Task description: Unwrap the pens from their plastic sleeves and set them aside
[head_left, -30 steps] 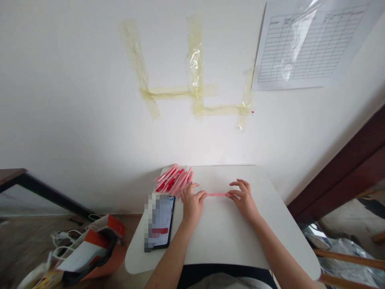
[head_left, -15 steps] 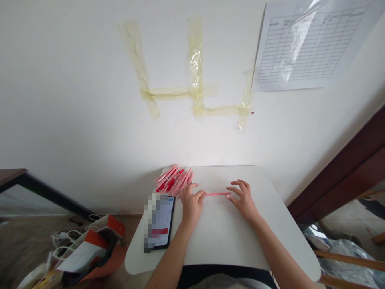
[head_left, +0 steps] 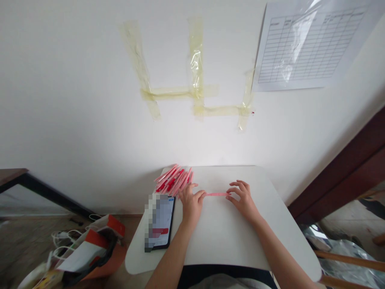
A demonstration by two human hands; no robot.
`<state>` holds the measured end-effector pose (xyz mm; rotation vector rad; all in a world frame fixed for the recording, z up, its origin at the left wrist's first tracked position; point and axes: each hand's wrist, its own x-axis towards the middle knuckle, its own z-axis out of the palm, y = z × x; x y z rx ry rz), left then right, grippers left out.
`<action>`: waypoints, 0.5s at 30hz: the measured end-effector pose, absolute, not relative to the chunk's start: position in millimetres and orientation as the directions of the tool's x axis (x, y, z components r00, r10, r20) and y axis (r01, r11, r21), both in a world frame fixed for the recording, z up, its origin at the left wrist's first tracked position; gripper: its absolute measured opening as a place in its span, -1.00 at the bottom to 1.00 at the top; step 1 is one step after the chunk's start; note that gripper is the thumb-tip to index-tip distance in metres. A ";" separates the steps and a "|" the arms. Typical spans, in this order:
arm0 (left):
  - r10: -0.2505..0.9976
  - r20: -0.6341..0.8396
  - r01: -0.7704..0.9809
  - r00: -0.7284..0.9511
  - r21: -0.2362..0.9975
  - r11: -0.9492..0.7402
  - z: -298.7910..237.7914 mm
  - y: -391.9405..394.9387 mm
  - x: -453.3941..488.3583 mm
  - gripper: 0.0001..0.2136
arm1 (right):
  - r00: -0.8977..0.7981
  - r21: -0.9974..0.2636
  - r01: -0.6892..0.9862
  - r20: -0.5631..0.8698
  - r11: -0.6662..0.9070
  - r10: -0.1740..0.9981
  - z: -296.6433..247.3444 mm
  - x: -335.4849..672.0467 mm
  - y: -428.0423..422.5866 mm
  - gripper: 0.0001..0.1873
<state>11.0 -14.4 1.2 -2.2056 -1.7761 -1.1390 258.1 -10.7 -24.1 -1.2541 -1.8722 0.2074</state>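
Note:
A slim pink pen (head_left: 217, 194) lies level between my two hands, above or on the white table (head_left: 228, 237); I cannot tell whether it touches the top. My left hand (head_left: 191, 202) pinches its left end between thumb and forefinger, the other fingers held out toward the pile. At the right end, the thumb and forefinger of my right hand (head_left: 243, 200) close on the tip, with the remaining fingers raised and curved. Close behind my left hand is a heap of pink and red pens (head_left: 174, 180), partly covered by its fingers.
A phone (head_left: 164, 224), partly blurred out, rests on the table left of my left forearm. The wall with yellowish tape (head_left: 196, 60) and a printed sheet (head_left: 313, 48) rises behind the table. Bags (head_left: 93, 249) stand on the floor at left; a wooden rail (head_left: 349, 259) is at lower right.
My right thumb and forefinger have drawn together onto the pen's right end. The pen shows a slightly different side, with faint marks along it. My left hand has barely moved.

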 end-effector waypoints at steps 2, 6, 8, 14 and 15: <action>0.804 0.593 0.874 0.039 0.371 -0.315 1.0 -14.1 10.9 -0.91 | -0.129 -0.556 0.680 0.550 0.477 0.825 -23.0 257.8 -11.4 -0.74; 0.802 0.597 0.874 0.038 0.369 -0.316 1.0 -14.3 10.8 -0.91 | -0.107 -0.567 0.694 0.529 0.444 0.842 -25.0 257.8 -10.3 -0.75; 0.801 0.598 0.875 0.039 0.367 -0.317 1.4 -14.6 10.8 -0.91 | -0.116 -0.567 0.693 0.521 0.445 0.845 -27.5 258.2 -8.9 -0.73; 0.806 0.591 0.875 0.034 0.372 -0.310 2.7 -15.2 10.7 -0.90 | -0.132 -0.564 0.673 0.544 0.478 0.829 -29.6 259.1 -7.2 -0.75; 0.806 0.591 0.875 0.035 0.372 -0.311 2.8 -15.3 10.6 -0.90 | -0.131 -0.566 0.669 0.547 0.481 0.827 -29.2 259.1 -7.3 -0.75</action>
